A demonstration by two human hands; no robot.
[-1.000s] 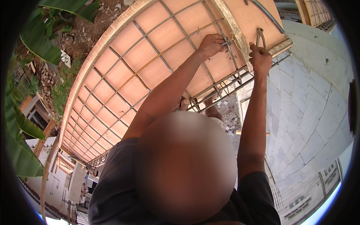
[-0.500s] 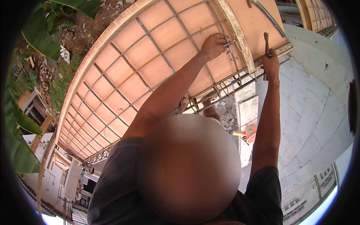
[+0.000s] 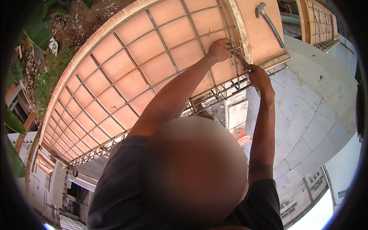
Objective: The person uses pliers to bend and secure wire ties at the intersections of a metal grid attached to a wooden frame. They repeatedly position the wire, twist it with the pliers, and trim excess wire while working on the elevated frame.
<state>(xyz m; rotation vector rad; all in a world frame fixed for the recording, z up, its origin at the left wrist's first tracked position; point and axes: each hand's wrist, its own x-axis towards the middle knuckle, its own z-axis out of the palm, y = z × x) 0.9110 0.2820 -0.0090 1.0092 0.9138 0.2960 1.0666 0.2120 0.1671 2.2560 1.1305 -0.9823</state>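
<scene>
Left hand [image 3: 219, 50]: fingers curled shut around a steel bar crossing [image 3: 234, 49] at the right edge of the bar grid [image 3: 126, 76]; arm stretched out.
Right hand [image 3: 260, 76]: closed on a thin metal tool [image 3: 242, 61], tip at the same crossing; forearm raised.
Hammer [image 3: 268, 21]: lying on plywood board [image 3: 264, 38] beyond.

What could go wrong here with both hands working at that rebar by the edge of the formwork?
Three risks, judged from this view:
1. The left hand and right hand are bare on the rebar grid; wire ends might cut them.
2. The hammer lies on the edge board and might get knocked off.
3. The work sits at an open edge above lower ground, so a dropped tool would likely fall.
</scene>
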